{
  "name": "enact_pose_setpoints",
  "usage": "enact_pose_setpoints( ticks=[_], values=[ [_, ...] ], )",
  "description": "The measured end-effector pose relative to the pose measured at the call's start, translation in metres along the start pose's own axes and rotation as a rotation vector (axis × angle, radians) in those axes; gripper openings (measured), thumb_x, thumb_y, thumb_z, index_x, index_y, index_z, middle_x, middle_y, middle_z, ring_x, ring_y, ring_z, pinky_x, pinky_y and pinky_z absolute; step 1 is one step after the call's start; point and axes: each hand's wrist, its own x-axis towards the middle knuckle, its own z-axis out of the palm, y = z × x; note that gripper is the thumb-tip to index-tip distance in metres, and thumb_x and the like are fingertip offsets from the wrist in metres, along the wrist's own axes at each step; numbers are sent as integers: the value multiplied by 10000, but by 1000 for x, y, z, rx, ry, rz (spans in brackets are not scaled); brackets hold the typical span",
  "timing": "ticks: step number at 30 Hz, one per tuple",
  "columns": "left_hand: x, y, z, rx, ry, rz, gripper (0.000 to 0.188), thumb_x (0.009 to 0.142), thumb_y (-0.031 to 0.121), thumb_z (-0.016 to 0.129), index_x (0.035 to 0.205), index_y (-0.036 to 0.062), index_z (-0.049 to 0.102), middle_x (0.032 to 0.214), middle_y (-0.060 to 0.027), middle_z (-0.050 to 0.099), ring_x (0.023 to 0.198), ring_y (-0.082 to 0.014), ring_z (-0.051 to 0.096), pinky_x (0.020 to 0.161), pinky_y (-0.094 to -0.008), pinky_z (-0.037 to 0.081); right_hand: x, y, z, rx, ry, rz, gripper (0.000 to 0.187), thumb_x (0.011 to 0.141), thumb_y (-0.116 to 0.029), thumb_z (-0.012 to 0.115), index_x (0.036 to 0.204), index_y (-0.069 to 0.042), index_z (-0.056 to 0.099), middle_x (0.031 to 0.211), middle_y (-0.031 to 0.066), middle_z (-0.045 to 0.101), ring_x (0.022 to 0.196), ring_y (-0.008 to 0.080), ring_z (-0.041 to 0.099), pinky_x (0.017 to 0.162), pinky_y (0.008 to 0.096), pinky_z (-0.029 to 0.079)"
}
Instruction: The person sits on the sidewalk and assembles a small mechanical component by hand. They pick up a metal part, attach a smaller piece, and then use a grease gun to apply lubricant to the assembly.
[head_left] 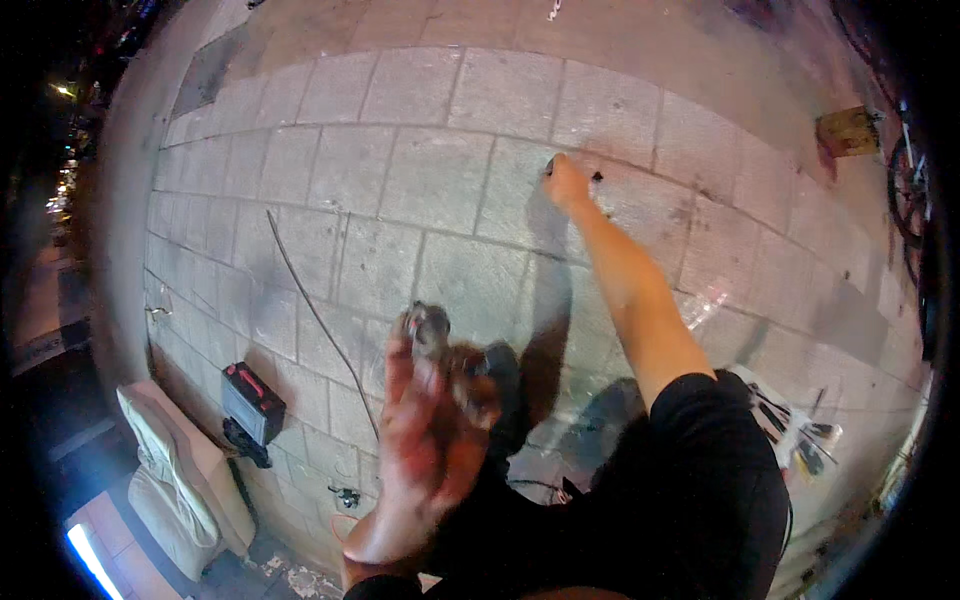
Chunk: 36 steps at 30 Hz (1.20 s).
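Observation:
My left hand (430,430) is raised over the paving with its palm side showing, somewhat blurred. Its fingers close on a dark, round metal part (428,328) with a shiny face. A brownish, curved shape beside the fingers is too smeared to name. My right arm reaches far forward. At its end my right hand (568,185) is closed in a fist, and a small dark piece (550,167) pokes out at its left side; its kind cannot be made out. A little dark bit (597,177) lies on the ground just right of that hand.
A thin dark rod or cable (318,318) lies across the pale paving slabs (440,180). To the left are a black case (256,402) with a red handle and a pale padded seat (180,490). Several hand tools (800,430) lie at the right. A yellowish box (848,132) stands far right.

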Motion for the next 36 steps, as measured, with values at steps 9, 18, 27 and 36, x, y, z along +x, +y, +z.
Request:
enact_pose_setpoints(
  ticks=[9,18,27,36],
  values=[
    [42,-18,-13,76,125,119,478,1000,68,664,1390,198,421,1074,-78,662,924,-234,659,803,-390,558,-380,-98,-147,193,-487,284,359,941,-303,632,1100,18,620,1009,291,693,980,476,664,853,521,521],
    [-86,-18,125,163,35,-260,473,961,43,709,1337,169,452,1020,-73,653,890,-248,673,771,-379,570,-473,-181,-449,187,-318,374,337,931,-272,675,1041,29,572,962,312,679,948,500,661,820,521,523],
    [-63,-56,344,698,-169,-388,659,980,41,687,1505,193,318,1097,-147,655,917,-248,686,792,-389,620,-438,-125,-576,610,-188,439,359,934,-292,700,1130,8,675,1017,227,723,964,368,707,872,423,540],
    [-9,-228,520,697,-234,-480,679,960,77,728,1503,254,359,1156,-158,614,943,-281,687,788,-392,617,-401,40,-761,1072,-150,538,436,940,-245,601,1301,-4,647,1046,132,716,873,192,676,747,349,574]
  ],
)
